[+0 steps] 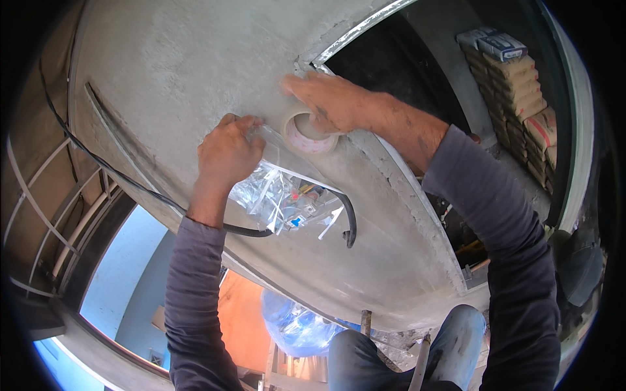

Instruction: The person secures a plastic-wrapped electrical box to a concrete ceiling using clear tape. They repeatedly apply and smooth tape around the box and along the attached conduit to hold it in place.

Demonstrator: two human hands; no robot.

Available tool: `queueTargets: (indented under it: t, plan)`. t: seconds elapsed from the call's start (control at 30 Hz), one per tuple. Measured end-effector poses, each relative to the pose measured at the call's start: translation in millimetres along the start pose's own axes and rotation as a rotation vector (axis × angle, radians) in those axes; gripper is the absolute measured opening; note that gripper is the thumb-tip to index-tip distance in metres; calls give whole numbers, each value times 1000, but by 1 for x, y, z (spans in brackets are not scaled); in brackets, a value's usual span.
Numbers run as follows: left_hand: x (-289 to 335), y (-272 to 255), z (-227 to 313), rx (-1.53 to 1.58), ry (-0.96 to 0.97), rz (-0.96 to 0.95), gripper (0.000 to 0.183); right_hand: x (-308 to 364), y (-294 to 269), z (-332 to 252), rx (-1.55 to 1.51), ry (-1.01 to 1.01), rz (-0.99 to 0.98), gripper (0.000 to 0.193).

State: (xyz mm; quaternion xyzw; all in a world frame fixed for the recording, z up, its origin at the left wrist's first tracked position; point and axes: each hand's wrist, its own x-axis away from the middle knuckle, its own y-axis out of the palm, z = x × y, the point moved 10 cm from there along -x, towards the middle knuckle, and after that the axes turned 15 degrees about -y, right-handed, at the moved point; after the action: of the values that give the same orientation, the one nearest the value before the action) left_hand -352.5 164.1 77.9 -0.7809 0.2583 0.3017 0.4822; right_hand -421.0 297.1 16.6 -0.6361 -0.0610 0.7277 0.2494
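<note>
There are two hands, one roll (310,146), one sheet of film (255,193) and one recess (316,204) with wires and small coloured parts, too tangled to count. The roll is against the wall (156,58), just left of the upper corner of the opening (355,31) and above the recess. The film covers the left part of the recess and bunches there. Two dark pipes show beside it: a corrugated pipe (248,230) ending below the film, and a bent pipe (351,221) curving down off the right side.

The wall's right edge, rough and chipped, runs slantwise from that corner down to the opening's lower corner; its lower edge slants above the two knees (358,358). Bare plaster leaves wide room up and left of the hands, and more between the recess and the lower edge. Through the opening stands one stack of bags (515,85), well apart from the right arm.

The left hand (228,151) is raised, wrist nearly straight, fingers bent toward the film's upper end, near the roll; whether they pinch or only press I cannot tell. The right hand (330,103) is clasped on the roll, fingers reaching over its top, somewhat blurred; its forearm crosses the opening's edge from the right, elbow bent and out to the side.
</note>
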Motion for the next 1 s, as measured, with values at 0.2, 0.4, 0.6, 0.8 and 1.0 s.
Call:
queueTargets:
  t: [0.2, 0.4, 0.6, 0.8, 1.0]
  plan:
    - [-1, -2, 6, -6, 79, 0, 39, 25, -8, 13, -250, 263, 271, 43]
    - [2, 0, 8, -44, 98, -5, 41, 45, -17, -4, -5, -16, 61, 36]
    - [6, 1, 20, -159, 190, -29, 41, 111, 15, -18, -112, 200, 19, 62]
    - [10, 1, 33, -192, 260, -19, 36, 152, 31, -49, 34, 199, 288, 58]
    - [25, -3, 59, -191, 438, 83, 29, 134, 41, -45, 143, 255, 74, 34]
